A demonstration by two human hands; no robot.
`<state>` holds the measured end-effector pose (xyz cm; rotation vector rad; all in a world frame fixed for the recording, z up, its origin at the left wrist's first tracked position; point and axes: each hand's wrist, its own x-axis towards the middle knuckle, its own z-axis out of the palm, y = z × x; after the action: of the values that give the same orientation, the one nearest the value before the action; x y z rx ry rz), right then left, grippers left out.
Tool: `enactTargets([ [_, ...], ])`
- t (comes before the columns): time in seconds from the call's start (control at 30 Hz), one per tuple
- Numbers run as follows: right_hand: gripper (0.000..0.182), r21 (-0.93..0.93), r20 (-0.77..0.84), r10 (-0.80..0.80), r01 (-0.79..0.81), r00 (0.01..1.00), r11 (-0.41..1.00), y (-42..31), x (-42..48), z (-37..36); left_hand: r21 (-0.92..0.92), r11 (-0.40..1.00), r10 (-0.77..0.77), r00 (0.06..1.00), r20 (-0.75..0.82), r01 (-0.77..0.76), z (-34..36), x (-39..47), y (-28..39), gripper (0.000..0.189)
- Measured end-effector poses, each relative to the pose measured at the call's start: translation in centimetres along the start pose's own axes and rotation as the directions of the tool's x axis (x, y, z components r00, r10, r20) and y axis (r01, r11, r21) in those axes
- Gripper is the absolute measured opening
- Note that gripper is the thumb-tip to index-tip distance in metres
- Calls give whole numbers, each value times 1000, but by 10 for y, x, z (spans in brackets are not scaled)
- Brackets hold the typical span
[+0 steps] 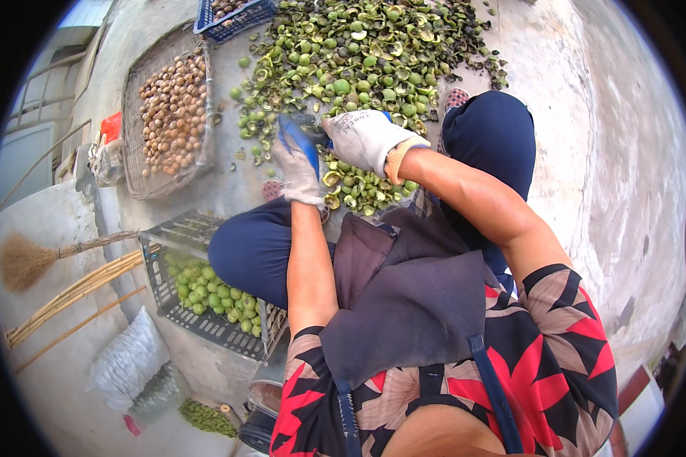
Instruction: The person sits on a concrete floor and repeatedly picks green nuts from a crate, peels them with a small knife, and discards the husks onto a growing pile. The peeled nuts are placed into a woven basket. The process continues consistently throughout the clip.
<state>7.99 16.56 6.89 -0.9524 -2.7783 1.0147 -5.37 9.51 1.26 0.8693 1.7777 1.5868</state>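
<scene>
My left hand, in a white knit glove with a blue coated palm, is raised over the floor in front of me. My right hand wears a matching glove with an orange cuff and bears print on its back. Their fingertips meet, and something dark shows between them, too covered to make out. Beyond the hands spreads a large heap of green walnut husks and whole green walnuts. Split green husks lie in a smaller pile below my right hand, between my feet.
Shelled-out brown walnuts fill part of a wicker tray at left. A blue crate stands behind it. By my left knee, a dark plastic crate holds green walnuts. A broom, bamboo poles and plastic sacks lie farther left.
</scene>
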Motion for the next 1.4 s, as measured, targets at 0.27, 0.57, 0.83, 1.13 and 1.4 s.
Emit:
enactTargets([
  [0.27,26,170,76,9,-21,997,985,7,3,-2,179,974,121,985,122,-142,-3,0,-2,33],
  [0.57,27,467,123,-89,22,988,884,12,2,-4,355,845,402,913,74,-401,-5,2,-1,41],
  [0.83,36,52,50,-44,42,998,998,4,-3,3,-656,651,-361,916,177,383,-3,4,1,49],
  [1.13,33,89,52,-14,10,999,996,-4,-4,9,-805,428,-380,890,252,411,0,6,2,42],
  [1.4,31,89,48,18,-22,999,996,-11,4,14,-793,518,-375,918,127,321,3,8,1,40],
])
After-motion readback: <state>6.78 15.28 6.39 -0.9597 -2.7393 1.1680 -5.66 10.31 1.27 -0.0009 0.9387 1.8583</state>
